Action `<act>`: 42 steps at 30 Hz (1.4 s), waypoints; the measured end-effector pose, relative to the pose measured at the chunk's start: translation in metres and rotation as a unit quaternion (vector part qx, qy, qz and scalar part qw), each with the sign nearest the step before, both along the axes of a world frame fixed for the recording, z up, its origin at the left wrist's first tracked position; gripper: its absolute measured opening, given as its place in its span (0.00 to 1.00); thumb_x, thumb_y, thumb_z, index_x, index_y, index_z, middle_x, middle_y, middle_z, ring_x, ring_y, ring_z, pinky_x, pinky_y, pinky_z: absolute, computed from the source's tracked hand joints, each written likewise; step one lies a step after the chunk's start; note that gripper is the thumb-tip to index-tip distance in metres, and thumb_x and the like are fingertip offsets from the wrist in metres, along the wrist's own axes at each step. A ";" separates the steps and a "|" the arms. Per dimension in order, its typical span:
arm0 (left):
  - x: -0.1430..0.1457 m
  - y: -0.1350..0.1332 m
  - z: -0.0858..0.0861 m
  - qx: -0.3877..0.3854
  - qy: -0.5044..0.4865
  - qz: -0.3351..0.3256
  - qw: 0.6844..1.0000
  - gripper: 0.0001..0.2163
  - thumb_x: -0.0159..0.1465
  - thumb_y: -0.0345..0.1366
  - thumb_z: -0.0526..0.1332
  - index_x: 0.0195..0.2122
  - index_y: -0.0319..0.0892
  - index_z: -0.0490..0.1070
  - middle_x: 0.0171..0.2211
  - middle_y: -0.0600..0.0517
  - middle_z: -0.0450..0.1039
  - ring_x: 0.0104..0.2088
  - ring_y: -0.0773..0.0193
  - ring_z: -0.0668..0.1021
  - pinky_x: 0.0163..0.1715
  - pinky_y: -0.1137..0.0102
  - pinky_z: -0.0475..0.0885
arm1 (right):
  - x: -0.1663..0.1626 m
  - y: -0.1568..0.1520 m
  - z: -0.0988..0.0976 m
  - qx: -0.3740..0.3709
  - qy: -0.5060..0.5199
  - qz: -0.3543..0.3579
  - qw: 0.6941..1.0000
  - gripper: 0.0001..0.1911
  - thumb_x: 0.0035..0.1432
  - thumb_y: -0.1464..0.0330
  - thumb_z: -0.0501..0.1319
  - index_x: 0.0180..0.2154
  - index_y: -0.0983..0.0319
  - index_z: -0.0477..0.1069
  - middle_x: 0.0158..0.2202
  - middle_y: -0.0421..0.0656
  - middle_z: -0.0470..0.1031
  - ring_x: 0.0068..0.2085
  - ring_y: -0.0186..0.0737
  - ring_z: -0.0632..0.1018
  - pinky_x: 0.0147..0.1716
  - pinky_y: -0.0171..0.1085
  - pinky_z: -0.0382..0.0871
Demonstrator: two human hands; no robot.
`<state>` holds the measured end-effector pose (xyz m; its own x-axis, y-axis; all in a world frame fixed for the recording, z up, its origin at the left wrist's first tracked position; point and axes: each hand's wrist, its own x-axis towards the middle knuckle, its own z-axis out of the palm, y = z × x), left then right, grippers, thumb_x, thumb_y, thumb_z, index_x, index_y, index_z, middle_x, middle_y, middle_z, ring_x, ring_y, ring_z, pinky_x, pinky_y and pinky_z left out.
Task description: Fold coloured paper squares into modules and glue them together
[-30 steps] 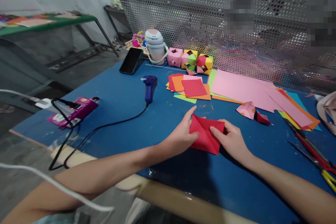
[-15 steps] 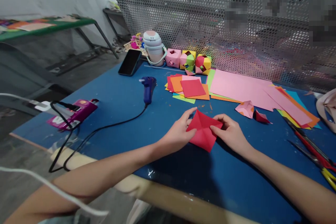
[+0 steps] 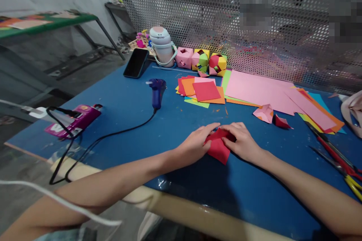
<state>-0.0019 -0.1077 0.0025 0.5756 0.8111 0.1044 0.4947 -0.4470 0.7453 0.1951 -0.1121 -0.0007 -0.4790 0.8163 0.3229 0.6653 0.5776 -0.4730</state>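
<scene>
1. On a blue-topped worktop (image 3: 127, 94), a person folds up a creased red paper sheet (image 3: 220, 151) just nearer than, and slightly right of, the loose stack of flat paper squares (image 3: 206, 91) in red, orange, pink and green. Whether the sheet touches the surface cannot be told.

2. The person's left hand (image 3: 199, 141), on the near side of the stack, pinches the sheet's left side, thumb in front and fingers largely behind, probably to keep that edge from slipping.

3. The right hand (image 3: 240, 139), nearer than the stack and to its right, is clamped on the opposite side, thumb bent over the paper. Gripping from both sides likely lets the thin material bend evenly, raising the dark hollow visible between the hands.

4. Right of the stack and slightly nearer sit a pink folded paper piece (image 3: 264, 113) and a small red folded paper piece (image 3: 281, 122), seemingly set aside within reach yet clear of the fingers.

5. Left of the stack lies a dark blue pistol-shaped glue gun (image 3: 157, 96), its black cord trailing leftward, away from the hands, perhaps to spare the paper.

6. Beyond the stack, three hollow paper balls (image 3: 200, 60) in pink, yellow, green and red line up against the grey perforated metal panel (image 3: 198, 19), presumably parked out of the way.
</scene>
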 end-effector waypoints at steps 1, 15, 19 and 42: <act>0.000 0.000 -0.001 0.012 0.007 -0.006 1.000 0.27 0.54 0.22 0.50 0.56 0.43 0.57 0.52 0.49 0.67 0.49 0.61 0.71 0.52 0.63 0.64 | 0.000 0.000 0.000 0.006 -0.001 0.009 1.000 0.18 0.52 0.77 0.56 0.45 0.60 0.67 0.33 0.43 0.75 0.35 0.40 0.72 0.39 0.42 0.60; -0.010 -0.002 0.000 0.129 0.055 -0.097 0.985 0.24 0.58 0.21 0.49 0.55 0.42 0.55 0.44 0.47 0.69 0.40 0.62 0.70 0.43 0.65 0.68 | 0.002 -0.002 0.004 0.060 -0.068 0.077 0.993 0.14 0.55 0.76 0.53 0.43 0.61 0.68 0.35 0.45 0.74 0.40 0.40 0.72 0.42 0.42 0.58; -0.011 -0.004 0.004 0.171 0.081 -0.106 0.976 0.17 0.61 0.23 0.48 0.51 0.42 0.60 0.38 0.49 0.70 0.37 0.63 0.71 0.40 0.68 0.69 | 0.002 -0.001 0.005 0.087 -0.104 0.094 0.986 0.12 0.57 0.75 0.52 0.42 0.63 0.68 0.34 0.46 0.75 0.39 0.40 0.72 0.42 0.42 0.57; -0.005 -0.002 0.006 0.047 0.052 0.016 0.997 0.17 0.59 0.30 0.53 0.50 0.43 0.62 0.43 0.49 0.72 0.42 0.61 0.74 0.43 0.69 0.69 | 0.004 -0.004 0.007 0.027 0.029 -0.005 0.999 0.15 0.58 0.72 0.55 0.48 0.61 0.65 0.38 0.45 0.75 0.39 0.40 0.73 0.43 0.44 0.63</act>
